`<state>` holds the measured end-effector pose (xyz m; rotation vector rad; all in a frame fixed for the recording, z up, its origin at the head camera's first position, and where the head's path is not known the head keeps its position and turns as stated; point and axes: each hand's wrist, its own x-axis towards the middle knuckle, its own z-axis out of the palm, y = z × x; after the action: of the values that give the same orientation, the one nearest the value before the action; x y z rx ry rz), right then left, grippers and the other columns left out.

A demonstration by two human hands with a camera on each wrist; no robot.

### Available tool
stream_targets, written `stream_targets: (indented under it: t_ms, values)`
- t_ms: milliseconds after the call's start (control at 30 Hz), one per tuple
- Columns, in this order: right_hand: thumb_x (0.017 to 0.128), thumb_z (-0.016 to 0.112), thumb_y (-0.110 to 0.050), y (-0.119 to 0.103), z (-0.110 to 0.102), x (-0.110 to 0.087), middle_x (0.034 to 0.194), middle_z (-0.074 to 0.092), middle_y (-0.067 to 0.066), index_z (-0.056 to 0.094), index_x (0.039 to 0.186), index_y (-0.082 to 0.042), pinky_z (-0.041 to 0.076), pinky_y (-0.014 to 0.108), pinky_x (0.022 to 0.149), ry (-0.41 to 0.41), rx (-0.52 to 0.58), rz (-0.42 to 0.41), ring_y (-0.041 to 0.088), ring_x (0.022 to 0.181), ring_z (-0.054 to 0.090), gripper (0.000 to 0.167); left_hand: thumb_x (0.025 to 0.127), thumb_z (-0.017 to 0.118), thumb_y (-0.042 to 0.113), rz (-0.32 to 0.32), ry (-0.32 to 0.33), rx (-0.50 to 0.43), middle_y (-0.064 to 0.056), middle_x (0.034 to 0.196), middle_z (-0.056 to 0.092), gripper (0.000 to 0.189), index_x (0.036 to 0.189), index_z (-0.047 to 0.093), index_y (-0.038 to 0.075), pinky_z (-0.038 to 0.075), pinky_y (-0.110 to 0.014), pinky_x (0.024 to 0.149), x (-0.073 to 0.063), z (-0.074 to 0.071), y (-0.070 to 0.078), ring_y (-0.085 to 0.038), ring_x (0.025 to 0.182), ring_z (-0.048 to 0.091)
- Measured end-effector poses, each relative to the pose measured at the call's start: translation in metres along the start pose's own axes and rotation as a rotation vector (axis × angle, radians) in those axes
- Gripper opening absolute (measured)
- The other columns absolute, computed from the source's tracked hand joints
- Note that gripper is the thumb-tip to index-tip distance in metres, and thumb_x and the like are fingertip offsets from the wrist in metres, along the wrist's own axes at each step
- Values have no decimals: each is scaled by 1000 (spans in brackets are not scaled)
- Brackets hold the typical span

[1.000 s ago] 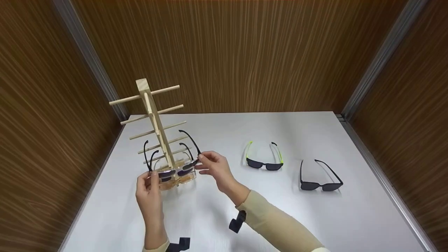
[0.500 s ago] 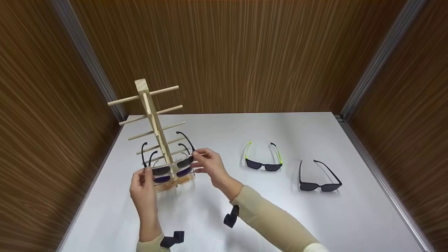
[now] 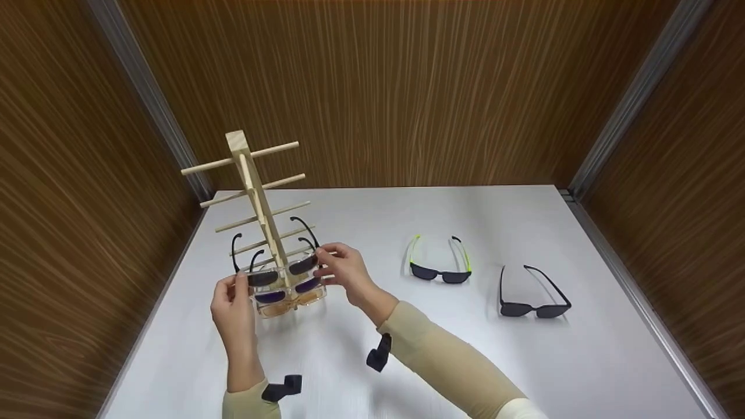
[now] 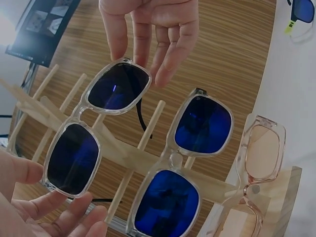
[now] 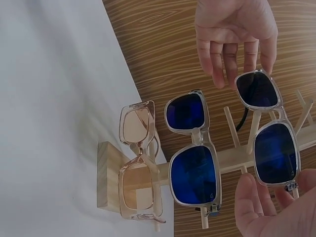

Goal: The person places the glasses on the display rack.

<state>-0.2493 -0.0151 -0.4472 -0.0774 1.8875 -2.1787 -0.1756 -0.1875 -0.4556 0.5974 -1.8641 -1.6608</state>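
Between both hands is a pair of clear-framed sunglasses with dark lenses and black temples, held level in front of a wooden display rack. My left hand pinches its left hinge corner; my right hand pinches the right one. In the left wrist view the held sunglasses face the camera, beside the rack's pegs. Directly below hang clear sunglasses with blue lenses. Lowest on the rack are glasses with peach-tinted lenses. Whether the held temples rest on a peg, I cannot tell.
Neon-green and black sunglasses lie unfolded on the white table, with black sunglasses farther right. The upper rack pegs stick out bare on both sides. Wood-grain panels enclose the table at the back and sides.
Both hands have shifted left and slightly upward with the held sunglasses. The lenses have tilted to face the camera more, uncovering the blue-lens pair below.
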Motion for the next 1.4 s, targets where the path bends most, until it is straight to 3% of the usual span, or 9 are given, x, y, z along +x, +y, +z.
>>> stream_targets:
  t_ms: [267, 533, 800, 1200, 1400]
  values:
    - [91, 61, -20, 4, 1, 9, 88, 63, 13, 61, 103, -2, 53, 47, 73, 30, -65, 4, 26, 73, 66, 22, 96, 49, 34, -23, 2, 19, -22, 91, 57, 39, 102, 61, -2, 37, -29, 68, 8, 4, -9, -27, 85, 51]
    - [90, 61, -19, 6, -1, 10, 85, 63, 10, 61, 103, -1, 52, 49, 75, 35, -61, 16, 28, 74, 66, 22, 96, 48, 35, -17, -13, 70, -18, 90, 57, 39, 104, 62, -1, 41, -21, 61, 10, 5, -13, -28, 81, 57]
    - [90, 61, -20, 9, -3, 10, 91, 65, 15, 62, 102, -3, 54, 42, 70, 20, -76, 29, 29, 77, 66, 21, 95, 50, 38, -21, -6, 60, -19, 93, 59, 41, 109, 61, 0, 43, -17, 58, 10, 1, -15, -23, 76, 61]
    - [92, 59, -20, 17, -18, 3, 100, 65, 21, 60, 109, 1, 54, 36, 65, 27, -61, 72, 37, 87, 65, 27, 94, 52, 37, 78, 141, 2, -6, 94, 57, 42, 111, 56, -1, 44, -16, 60, 3, 3, -32, -21, 76, 61]
    - [90, 61, -21, 24, -31, 0, 92, 67, 12, 62, 105, -3, 54, 34, 65, 51, -36, 68, 26, 76, 67, 24, 96, 51, 30, 78, 168, -40, -5, 97, 57, 37, 113, 54, -2, 45, -17, 66, -5, 0, -47, -17, 81, 60]
